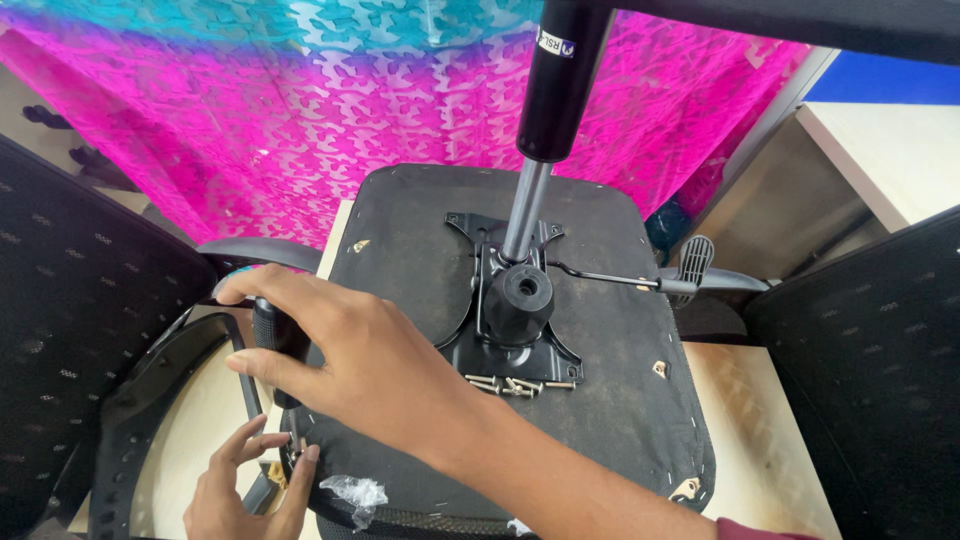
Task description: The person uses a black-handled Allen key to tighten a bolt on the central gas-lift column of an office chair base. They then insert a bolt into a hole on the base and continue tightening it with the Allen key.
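Screwdriver (pixel 278 345) in right hand (pixel 370 365), left hand (pixel 245 485) steadying below

Upturned seat (pixel 620 400) lies on the bench (pixel 760 420). Mounting plate (pixel 500 350) sits at its centre, post (pixel 525 210) rising toward twelve o'clock. Screws (pixel 520 385) lie at the plate's six o'clock; lever (pixel 650 280) extends toward three. Screwdriver (pixel 275 340) stands at the seat's nine o'clock edge.

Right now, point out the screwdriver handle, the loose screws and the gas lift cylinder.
screwdriver handle (pixel 268 338): head view, on the black grip under the right hand's fingers.
loose screws (pixel 518 385): head view, middle of the pile on the seat underside.
gas lift cylinder (pixel 558 85): head view, on its black upper body.
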